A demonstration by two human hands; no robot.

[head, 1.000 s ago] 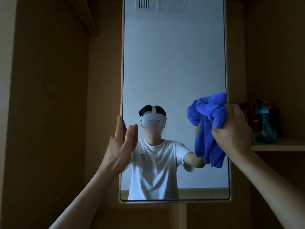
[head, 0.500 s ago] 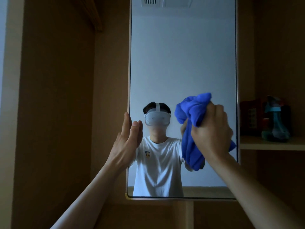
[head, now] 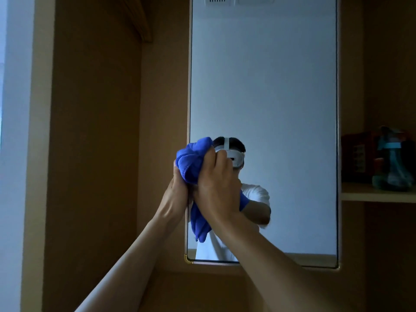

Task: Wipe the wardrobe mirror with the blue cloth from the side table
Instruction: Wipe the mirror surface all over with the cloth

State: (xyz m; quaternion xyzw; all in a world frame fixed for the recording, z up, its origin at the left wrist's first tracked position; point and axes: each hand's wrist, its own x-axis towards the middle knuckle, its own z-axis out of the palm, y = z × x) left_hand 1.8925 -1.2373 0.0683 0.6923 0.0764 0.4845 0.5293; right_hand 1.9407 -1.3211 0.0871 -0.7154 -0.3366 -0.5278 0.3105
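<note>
The crumpled bright-blue microfibre cloth (head: pixel 191 163) is up against the lower left part of the tall wardrobe mirror with its thin gold frame (head: pixel 281 97), bunched at the top and trailing a loose fold down below the hands. The right hand (head: pixel 217 190) is clenched around the cloth, knuckles toward me, pressing it at the glass close to the mirror's left edge. The left hand (head: pixel 176 197) sits right against it at that edge, fingers wrapped on the cloth's left side, so both hands grasp the same bundle. Both bare forearms rise from the bottom of the view. The glass reflects a person in a white T-shirt. Brown wooden wardrobe panels (head: pixel 94 154) surround the mirror. To the right, a pale wooden shelf (head: pixel 378 195) carries a dim teal bottle-like object (head: pixel 391 163) and a dark reddish box (head: pixel 358 156).
</note>
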